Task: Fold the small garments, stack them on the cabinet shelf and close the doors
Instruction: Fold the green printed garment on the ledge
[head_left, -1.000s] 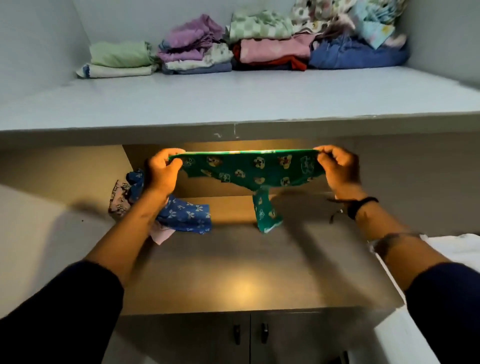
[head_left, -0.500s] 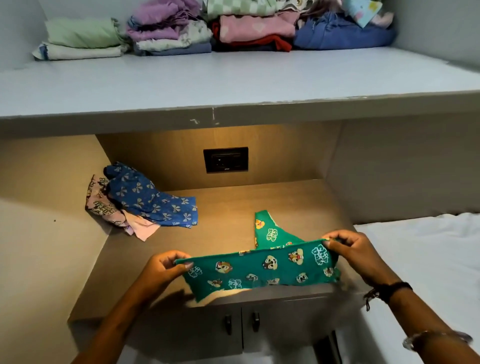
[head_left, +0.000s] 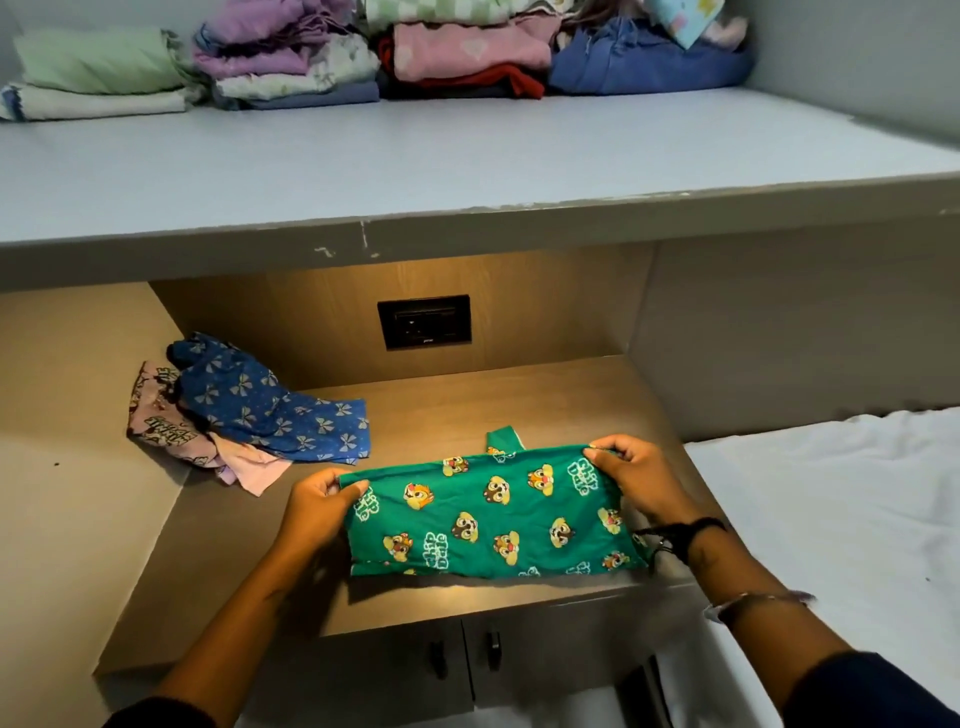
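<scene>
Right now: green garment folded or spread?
Spread, not yet folded: green garment lies flat on the wooden counter, top edge pinched by left hand and right hand.

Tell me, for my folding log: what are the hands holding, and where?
The green garment: left hand and right hand pinch its two upper corners.

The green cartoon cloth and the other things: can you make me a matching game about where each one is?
Things:
1. green cartoon garment
2. blue bow-print garment
3. folded clothes stacks
4. black wall socket

Places:
A. on the top grey shelf
B. on the back wall panel
C. held between both hands
D. heaped at the left of the wooden counter

Pairs: 1-C, 2-D, 3-A, 4-B
</scene>
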